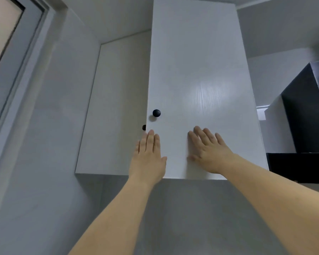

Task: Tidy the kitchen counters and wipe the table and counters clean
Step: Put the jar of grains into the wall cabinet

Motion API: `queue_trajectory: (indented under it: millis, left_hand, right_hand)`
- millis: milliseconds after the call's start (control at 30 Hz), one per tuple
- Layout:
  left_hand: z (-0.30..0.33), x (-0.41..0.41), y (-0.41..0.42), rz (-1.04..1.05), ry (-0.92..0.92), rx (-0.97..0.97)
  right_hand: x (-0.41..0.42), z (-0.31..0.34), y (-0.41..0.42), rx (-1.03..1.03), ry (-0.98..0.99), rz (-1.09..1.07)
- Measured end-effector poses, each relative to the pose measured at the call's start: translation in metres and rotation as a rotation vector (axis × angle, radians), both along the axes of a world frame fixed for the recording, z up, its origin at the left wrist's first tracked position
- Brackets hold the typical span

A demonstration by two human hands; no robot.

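I look up at a white wall cabinet. Its right door (201,80) stands slightly proud of the left door (116,107) and carries a round black knob (156,113). A second black knob (144,127) peeks out behind the right door's edge. My left hand (148,157) lies flat with straight fingers against the lower left corner of the right door. My right hand (208,150) presses flat on the same door's lower part, fingers spread. Neither hand holds anything.
A black range hood (306,115) juts out on the right beside the cabinet. A grey window frame (17,74) runs up the left side. Grey wall tiles (173,218) fill the space below the cabinet.
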State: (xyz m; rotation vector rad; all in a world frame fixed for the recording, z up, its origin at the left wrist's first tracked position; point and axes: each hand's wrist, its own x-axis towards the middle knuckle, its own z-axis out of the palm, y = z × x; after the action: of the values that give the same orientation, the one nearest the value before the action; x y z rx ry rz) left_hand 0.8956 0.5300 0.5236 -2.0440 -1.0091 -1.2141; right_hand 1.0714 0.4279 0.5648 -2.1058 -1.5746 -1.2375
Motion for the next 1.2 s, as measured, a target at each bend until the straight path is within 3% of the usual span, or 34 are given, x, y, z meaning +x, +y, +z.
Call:
queue_trajectory:
  millis: [367, 733, 1200]
  left_hand:
    - [-0.008, 0.046, 0.06, -0.098, -0.012, -0.097]
    - [-0.02, 0.084, 0.108, -0.157, -0.079, -0.069]
    - [-0.033, 0.106, 0.14, -0.238, -0.133, -0.069]
  right_hand:
    - [0.043, -0.012, 0.054, 0.1, -0.107, 0.024]
    - [0.081, -0.025, 0.099, 0.323, -0.246, 0.069]
    - [0.093, -0.029, 0.116, 0.387, -0.318, 0.015]
